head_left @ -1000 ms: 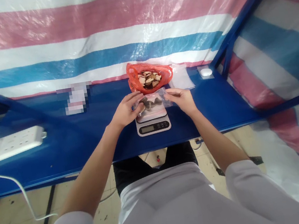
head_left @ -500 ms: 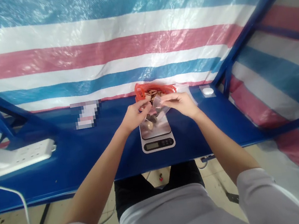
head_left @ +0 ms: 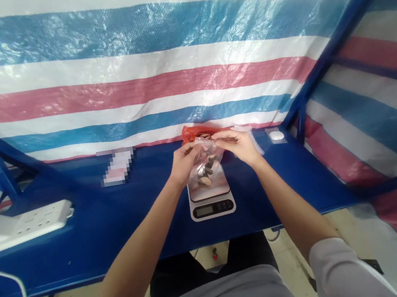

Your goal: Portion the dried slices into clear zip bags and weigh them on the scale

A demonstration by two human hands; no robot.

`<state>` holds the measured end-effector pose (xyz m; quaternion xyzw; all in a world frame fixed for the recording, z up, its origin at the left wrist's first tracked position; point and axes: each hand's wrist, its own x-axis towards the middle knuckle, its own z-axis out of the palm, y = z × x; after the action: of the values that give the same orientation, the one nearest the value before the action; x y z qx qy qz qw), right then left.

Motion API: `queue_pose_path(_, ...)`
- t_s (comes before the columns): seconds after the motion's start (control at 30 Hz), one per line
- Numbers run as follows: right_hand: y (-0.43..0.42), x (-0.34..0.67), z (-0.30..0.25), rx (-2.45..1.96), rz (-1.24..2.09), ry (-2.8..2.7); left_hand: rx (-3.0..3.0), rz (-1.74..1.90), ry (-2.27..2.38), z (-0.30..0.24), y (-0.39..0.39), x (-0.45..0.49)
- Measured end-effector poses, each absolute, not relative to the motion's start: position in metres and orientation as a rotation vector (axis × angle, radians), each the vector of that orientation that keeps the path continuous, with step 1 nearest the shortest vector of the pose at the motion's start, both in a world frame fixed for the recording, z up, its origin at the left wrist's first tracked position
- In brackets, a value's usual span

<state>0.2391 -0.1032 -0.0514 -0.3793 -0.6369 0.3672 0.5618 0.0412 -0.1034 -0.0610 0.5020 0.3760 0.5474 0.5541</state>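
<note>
Between my left hand and my right hand hung one clear plastic bag, tilted, its top edge uppermost. The fingers of each hand pinched it, left and right, near that edge. Inside lay several slices, dark and pale, overlapping so much that I could not count them; most sat low in the bag, below my fingers.

Under it stood one digital scale; whether the bag touched its plate I could not tell. Just behind my hands was one red bag, mostly hidden. Beyond my right hand lay flat clear plastic, sheets uncounted, then one white rounded object near the right end. Well to my left were one blurred-out item and one white power strip.

The near edge of the blue bench ran a little in front of the scale; its far edge met the striped sheet. My forearms had bare bench top on their outer sides, leftward as far as the power strip.
</note>
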Motion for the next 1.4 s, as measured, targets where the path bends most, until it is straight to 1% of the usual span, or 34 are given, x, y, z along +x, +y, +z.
queue_pose_path(0.13, -0.097, 0.234, -0.067, -0.952, 1.009, -1.202, 0.967, 1.442, 0.924, -0.067, -0.111, 0.05)
queue_pose_path(0.27, -0.092, 0.224, -0.079, -1.027, 1.13, -1.052, 0.905, 1.445, 0.924, -0.069, -0.118, 0.056)
queue_pose_path(0.43, -0.086, 0.215, -0.086, -0.987, 1.15, -1.007, 0.967, 1.44, 0.906, -0.07, -0.109, 0.051)
queue_pose_path(0.63, -0.082, 0.21, -0.097, -0.964, 1.247, -0.952, 1.13, 1.395, 0.915, -0.085, -0.088, 0.038)
queue_pose_path(0.8, -0.085, 0.211, -0.102, -1.007, 1.191, -1.017, 1.199, 1.372, 0.892, -0.098, -0.077, 0.03)
queue_pose_path(1.0, -0.086, 0.214, -0.106, -1.062, 1.162, -0.999, 1.127, 1.408, 0.909, -0.108, -0.077, 0.022)
queue_pose_path(1.17, -0.087, 0.212, -0.106, -1.092, 1.221, -0.939, 1.103, 1.354, 0.874, -0.107, -0.084, 0.017)
queue_pose_path(1.4, -0.089, 0.209, -0.109, -1.074, 1.277, -0.935, 1.038, 1.416, 0.886, -0.106, -0.083, 0.014)
